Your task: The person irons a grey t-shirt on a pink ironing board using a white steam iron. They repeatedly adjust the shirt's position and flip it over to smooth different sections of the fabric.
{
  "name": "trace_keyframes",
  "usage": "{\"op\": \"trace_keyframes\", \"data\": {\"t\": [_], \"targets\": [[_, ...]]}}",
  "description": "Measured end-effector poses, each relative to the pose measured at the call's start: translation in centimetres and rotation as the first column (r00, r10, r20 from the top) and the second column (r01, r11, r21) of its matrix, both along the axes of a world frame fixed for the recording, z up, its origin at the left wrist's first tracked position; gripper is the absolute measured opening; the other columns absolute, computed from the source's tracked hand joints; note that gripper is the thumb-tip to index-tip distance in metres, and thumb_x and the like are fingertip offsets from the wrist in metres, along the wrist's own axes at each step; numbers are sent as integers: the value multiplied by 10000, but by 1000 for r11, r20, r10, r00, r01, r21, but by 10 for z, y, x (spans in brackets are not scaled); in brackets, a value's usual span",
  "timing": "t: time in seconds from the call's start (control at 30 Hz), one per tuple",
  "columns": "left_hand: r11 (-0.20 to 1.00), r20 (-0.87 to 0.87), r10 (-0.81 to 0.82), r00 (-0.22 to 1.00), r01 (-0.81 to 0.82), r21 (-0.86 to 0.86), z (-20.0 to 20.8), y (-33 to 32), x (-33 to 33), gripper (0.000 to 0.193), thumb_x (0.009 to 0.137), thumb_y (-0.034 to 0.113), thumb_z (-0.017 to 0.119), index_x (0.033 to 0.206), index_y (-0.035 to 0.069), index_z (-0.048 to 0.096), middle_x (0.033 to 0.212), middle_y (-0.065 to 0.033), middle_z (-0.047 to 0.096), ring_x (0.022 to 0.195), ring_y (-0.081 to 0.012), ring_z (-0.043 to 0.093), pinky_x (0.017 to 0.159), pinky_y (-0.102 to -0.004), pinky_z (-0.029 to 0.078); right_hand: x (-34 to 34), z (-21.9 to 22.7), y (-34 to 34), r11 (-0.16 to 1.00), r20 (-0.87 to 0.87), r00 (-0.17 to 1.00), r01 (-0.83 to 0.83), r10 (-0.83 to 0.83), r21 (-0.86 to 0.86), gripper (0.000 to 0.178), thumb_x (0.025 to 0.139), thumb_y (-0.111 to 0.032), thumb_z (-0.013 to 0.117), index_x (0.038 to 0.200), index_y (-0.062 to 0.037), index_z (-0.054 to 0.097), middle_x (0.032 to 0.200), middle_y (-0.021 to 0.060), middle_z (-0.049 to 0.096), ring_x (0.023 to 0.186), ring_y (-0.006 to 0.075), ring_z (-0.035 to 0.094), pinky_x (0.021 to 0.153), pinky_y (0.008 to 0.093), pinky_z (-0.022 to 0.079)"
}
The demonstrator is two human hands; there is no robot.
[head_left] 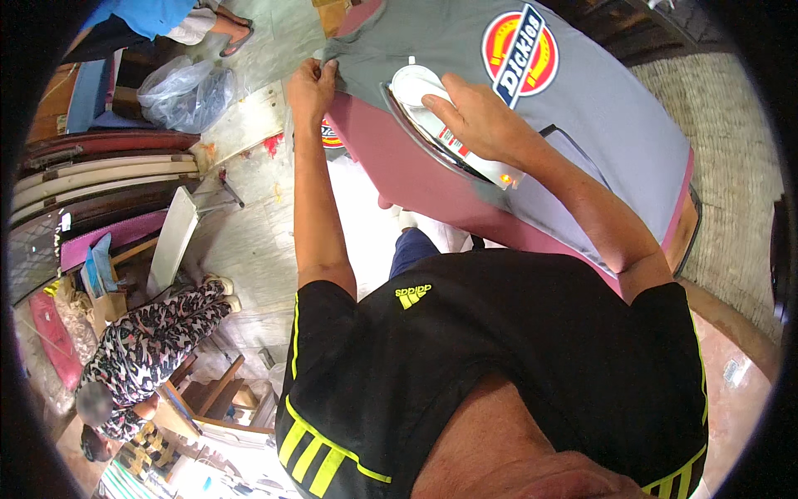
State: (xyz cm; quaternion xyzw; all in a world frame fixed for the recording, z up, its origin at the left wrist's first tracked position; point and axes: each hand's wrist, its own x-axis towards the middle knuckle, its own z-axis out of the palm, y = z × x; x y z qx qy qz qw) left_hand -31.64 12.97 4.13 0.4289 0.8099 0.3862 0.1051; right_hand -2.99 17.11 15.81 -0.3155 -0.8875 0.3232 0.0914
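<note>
A grey T-shirt (pixel 615 108) with a round red, yellow and blue logo lies spread over a maroon padded ironing board (pixel 416 179). My left hand (pixel 310 87) pinches the shirt's edge at the board's left end and holds it taut. My right hand (pixel 474 116) grips the handle of a white electric iron (pixel 420 91) pressed flat on the shirt, beside the logo. An orange light glows at the iron's rear end (pixel 504 177).
A person in patterned clothes (pixel 150 341) sits low on the floor at the left. Stacked boards and planks (pixel 100 179) lie along the left. A clear plastic bag (pixel 187 91) rests on the tiled floor. Another person's sandalled foot (pixel 233 33) is at the top. A woven mat (pixel 731 141) covers the right.
</note>
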Motion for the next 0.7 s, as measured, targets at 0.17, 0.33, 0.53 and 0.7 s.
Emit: {"op": "trace_keyframes", "data": {"t": [0.17, 0.33, 0.53, 0.7], "targets": [[975, 320, -81, 944, 8, 224, -26, -3, -15, 276, 881, 258, 708, 856, -11, 648, 667, -75, 586, 628, -164, 517, 623, -321, 450, -47, 6, 9, 992, -108, 989, -97, 105, 78, 383, 1012, -333, 503, 941, 43, 514, 800, 316, 624, 741, 462, 626, 665, 496, 458], [980, 443, -191, 876, 142, 142, -4, 9, -24, 331, 858, 306, 737, 879, -17, 670, 688, -107, 628, 642, -183, 564, 629, -357, 472, -76, -6, 21, 1000, -56, 998, 4, -4, 14, 424, 1007, -365, 485, 953, 55, 512, 828, 328, 597, 784, 480, 605, 697, 508, 448], [971, 174, -138, 975, 98, 219, -17, 24, -24, 345, 848, 333, 755, 868, -4, 682, 660, -116, 619, 608, -184, 560, 598, -358, 464, -52, -2, 12, 1000, -52, 999, -4, 3, -5, 395, 1007, -337, 488, 951, 53, 508, 842, 324, 613, 788, 451, 638, 705, 475, 475], [979, 384, -133, 914, 61, 195, -36, 28, -31, 329, 852, 323, 752, 861, -1, 695, 653, -95, 628, 622, -160, 560, 603, -340, 469, -57, -10, 25, 957, -83, 977, -173, 196, 232, 404, 1005, -336, 488, 1004, 66, 528, 929, 324, 624, 828, 456, 629, 742, 475, 484]]}}
